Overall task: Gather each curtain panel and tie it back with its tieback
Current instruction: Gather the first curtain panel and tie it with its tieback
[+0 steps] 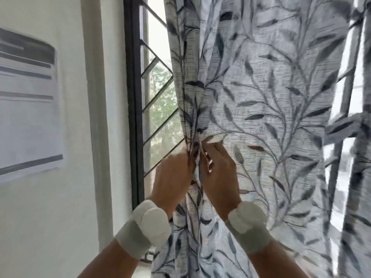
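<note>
Seen from above at a bright window: left hand and right hand, side by side, both gripping a gathered bunch of the leaf-print curtain panel, fingers buried in the folds. Hanging in front of a dark window frame with diagonal grille bars, greenery blurred beyond. White wristbands on both forearms. To the left, a pale wall carrying a sheet of paper with dark stripes.
</note>
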Demonstrator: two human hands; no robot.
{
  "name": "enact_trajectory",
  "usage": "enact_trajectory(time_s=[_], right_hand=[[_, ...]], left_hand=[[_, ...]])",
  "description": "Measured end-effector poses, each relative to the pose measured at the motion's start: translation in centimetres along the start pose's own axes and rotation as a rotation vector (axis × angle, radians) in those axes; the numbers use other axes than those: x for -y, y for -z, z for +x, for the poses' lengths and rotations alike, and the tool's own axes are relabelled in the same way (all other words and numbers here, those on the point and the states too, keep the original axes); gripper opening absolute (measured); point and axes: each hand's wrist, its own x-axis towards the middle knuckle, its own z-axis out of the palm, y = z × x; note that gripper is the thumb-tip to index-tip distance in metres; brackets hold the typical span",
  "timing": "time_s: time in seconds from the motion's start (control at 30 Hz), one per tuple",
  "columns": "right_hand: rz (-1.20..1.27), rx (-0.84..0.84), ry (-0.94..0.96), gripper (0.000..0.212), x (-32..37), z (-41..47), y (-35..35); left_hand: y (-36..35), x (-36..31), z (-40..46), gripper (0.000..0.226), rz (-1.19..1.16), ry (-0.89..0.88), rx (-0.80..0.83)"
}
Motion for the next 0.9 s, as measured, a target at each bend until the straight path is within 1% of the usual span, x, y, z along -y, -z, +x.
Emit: enact_trajectory(time_s=[0.07,0.1,0.2,0.33,0.43,0.47,0.5,0.53,0.57,0.6,0.63,0.67,0.7,0.73,0.77,0.8,0.83,0.87,0.9], right_hand=[[0.030,0.025,-0.018,0.026,0.4,0.0,-0.1],[0.049,0.033,-0.028,0.025,0.5,0.0,-0.2],[0.145,0.036,-0.057,0.023,0.9,-0.1,-0.6],[0.211,0.072,-0.070,0.030,1.3,-0.2,-0.6],[0.137,0.039,-0.059,0.028,0.5,-0.1,-0.6],[0.109,0.019,-0.059,0.025,0.0,-0.1,-0.5],[0.089,0.003,-0.060,0.022,-0.5,-0.3,-0.5],[0.078,-0.006,-0.056,0.021,-0.9,-0.5,-0.6],[0.072,-0.008,-0.050,0.020,-1.2,-0.8,-0.7],[0.069,-0.003,-0.038,0.020,-1.4,-1.1,-1.0],[0.063,0.001,-0.021,0.019,-1.4,-1.3,-1.2],[0.054,0.011,-0.004,0.018,-1.1,-1.4,-1.6],[0.053,0.032,0.011,0.016,-0.7,-1.5,-1.9],[0.075,0.062,0.021,0.013,-0.3,-1.4,-2.0],[0.112,0.088,0.027,0.011,-0.1,-1.4,-1.9],[0.149,0.092,0.031,0.011,0.1,-1.3,-1.4],[0.153,0.037,0.027,0.016,-0.1,-1.2,-0.8],[0.104,-0.078,0.016,0.024,-0.6,-1.1,-0.1],[0.027,-0.235,-0.012,0.035,-1.5,-0.8,0.7]], left_hand=[[-0.9,0.6,-0.9,0.023,0.105,-0.016,0.036],[-1.2,0.7,-1.5,0.021,0.108,-0.026,0.050],[-1.2,0.2,-3.4,0.016,-0.016,-0.045,0.044],[-0.9,-0.2,-4.7,0.020,-0.111,-0.051,0.066],[-0.4,0.2,-5.6,0.012,-0.152,-0.106,0.194],[0.1,0.5,-5.7,0.017,-0.193,-0.092,0.257],[0.9,0.8,-5.4,0.028,-0.252,-0.061,0.289],[1.8,1.0,-4.8,0.041,-0.332,-0.028,0.252],[2.6,1.0,-3.8,0.052,-0.418,-0.003,0.173],[3.3,0.7,-2.5,0.056,-0.491,0.027,0.108],[3.8,0.2,-1.0,0.057,-0.539,0.067,0.093],[3.8,-0.4,0.6,0.056,-0.562,0.102,0.113],[3.5,-1.1,2.0,0.050,-0.559,0.130,0.128],[2.9,-1.7,3.1,0.043,-0.522,0.162,0.111],[2.2,-1.9,3.9,0.038,-0.475,0.188,0.059],[1.8,-1.9,4.2,0.038,-0.460,0.202,0.009],[1.2,-1.5,4.3,0.042,-0.483,0.200,-0.002],[0.9,-1.0,4.2,0.047,-0.537,0.198,0.016],[1.0,-0.6,3.9,0.050,-0.598,0.196,0.046]])
